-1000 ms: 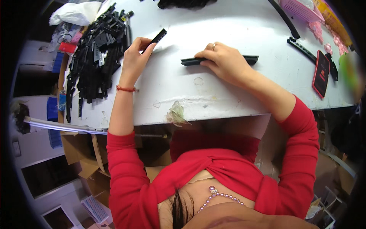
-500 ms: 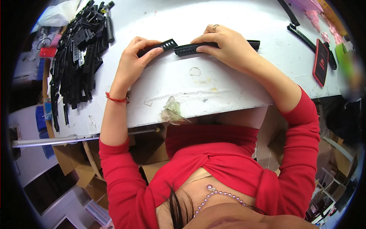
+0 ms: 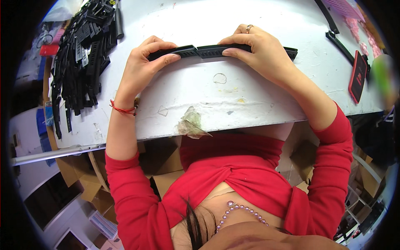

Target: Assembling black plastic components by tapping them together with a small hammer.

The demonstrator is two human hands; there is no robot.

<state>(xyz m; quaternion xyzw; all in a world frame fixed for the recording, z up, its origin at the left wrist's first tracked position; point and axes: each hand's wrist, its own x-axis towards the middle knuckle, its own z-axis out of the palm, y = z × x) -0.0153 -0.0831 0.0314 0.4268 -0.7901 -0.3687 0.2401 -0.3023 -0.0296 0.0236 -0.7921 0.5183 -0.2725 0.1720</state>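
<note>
Across the white table [image 3: 166, 93], a heap of black plastic parts [image 3: 83, 58] covers the left side. At the table's middle, the right hand [image 3: 266, 52] pinches a long, slotted black bar [image 3: 211, 52] between thumb and curled fingers. Toward the table's left, the left hand [image 3: 141, 62] pinches a slotted black piece [image 3: 187, 52] likewise, its end right beside the bar's; whether they touch, I cannot tell. One crumpled film scrap [image 3: 191, 123] sits at the table's near edge.
</note>
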